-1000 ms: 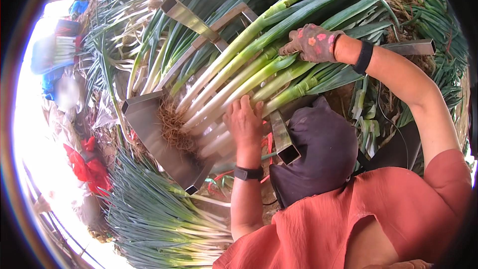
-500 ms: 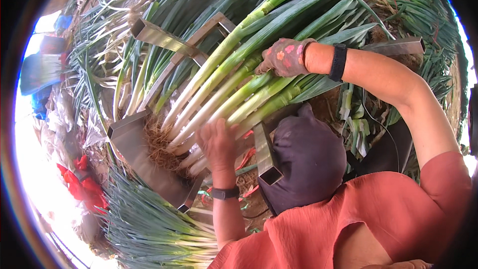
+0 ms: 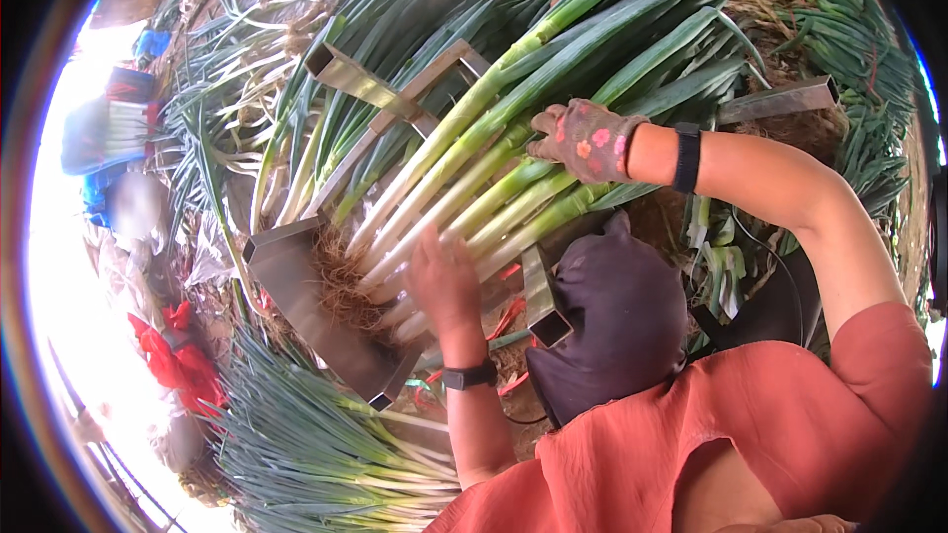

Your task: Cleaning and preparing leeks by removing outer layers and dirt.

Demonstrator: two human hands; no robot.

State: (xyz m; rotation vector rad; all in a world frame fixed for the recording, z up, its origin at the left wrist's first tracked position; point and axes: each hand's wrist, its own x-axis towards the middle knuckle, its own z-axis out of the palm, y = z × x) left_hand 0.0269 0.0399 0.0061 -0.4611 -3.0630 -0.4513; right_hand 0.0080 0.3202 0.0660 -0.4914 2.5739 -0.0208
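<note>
in the head view, the leeks [image 3: 472, 181] lie slantwise across the metal frame [image 3: 360, 360], roots at its end plate. the bare left hand [image 3: 442, 281] blurs over the white stems; the gloved right hand [image 3: 583, 141] curls over the green. neither grip can be told. best keep stems parallel, roots level, touch light.
</note>
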